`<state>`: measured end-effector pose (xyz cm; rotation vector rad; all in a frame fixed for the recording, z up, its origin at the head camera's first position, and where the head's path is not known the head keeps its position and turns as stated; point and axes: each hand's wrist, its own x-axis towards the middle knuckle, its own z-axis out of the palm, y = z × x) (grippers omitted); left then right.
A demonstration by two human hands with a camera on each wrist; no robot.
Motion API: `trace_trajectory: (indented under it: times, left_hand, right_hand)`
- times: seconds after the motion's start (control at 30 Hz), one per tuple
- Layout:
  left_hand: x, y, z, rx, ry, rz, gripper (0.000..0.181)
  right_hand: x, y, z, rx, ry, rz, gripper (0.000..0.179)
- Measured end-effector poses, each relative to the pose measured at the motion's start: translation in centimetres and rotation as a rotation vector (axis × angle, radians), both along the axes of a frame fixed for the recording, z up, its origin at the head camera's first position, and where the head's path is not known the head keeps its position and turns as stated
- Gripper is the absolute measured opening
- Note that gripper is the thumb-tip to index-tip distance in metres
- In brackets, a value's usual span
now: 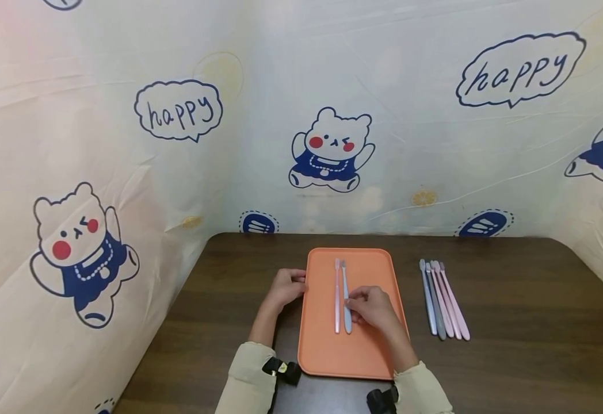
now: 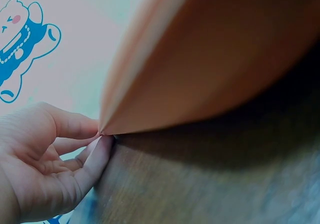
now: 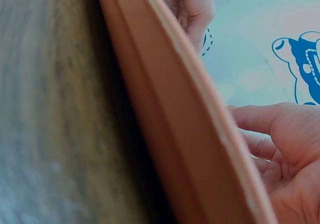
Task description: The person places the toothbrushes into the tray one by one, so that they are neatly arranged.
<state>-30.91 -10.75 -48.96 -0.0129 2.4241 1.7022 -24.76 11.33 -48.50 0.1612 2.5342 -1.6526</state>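
An orange tray [image 1: 317,351] lies on the table, and my left hand [image 1: 286,287] pinches its left rim between thumb and fingers. The left wrist view shows that grip close up, with the left hand [image 2: 55,159] at the tray's edge [image 2: 165,84]. On the tray lie a pink toothbrush [image 1: 337,299] and, just right of it, a light blue toothbrush [image 1: 345,287], side by side with heads pointing away. My right hand [image 1: 374,307] reaches over the tray and pinches the blue toothbrush's handle. In the right wrist view, the tray's wall hides the fingertips.
Right of the tray, several toothbrushes [image 1: 443,305] in blue, grey and pink lie close together on the dark wooden table [image 1: 529,299]. A patterned curtain [image 1: 260,144] with bear drawings hangs behind the table and along its sides.
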Motion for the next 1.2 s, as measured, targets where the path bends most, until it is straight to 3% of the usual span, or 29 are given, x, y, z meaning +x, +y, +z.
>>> trace_trajectory:
  times: [0.2,0.63,0.93,1.2]
  left_hand:
    - [0.1,0.0,0.1,0.001,-0.005,-0.001,0.043]
    - [0.2,-0.1,-0.1,0.008,-0.009,-0.004,0.043]
    - [0.2,0.0,0.1,0.013,0.004,-0.005,0.044]
    - [0.1,0.0,0.0,0.017,0.006,-0.006,0.044]
  right_hand:
    - [0.3,0.2,0.1,-0.070,-0.003,0.019,0.017]
    - [0.5,1.2,0.4,-0.105,0.035,-0.001,0.021]
    - [0.7,2.0,0.8,-0.141,0.103,0.061,0.025]
    - [0.3,2.6,0.6,-0.135,0.182,0.039,0.022]
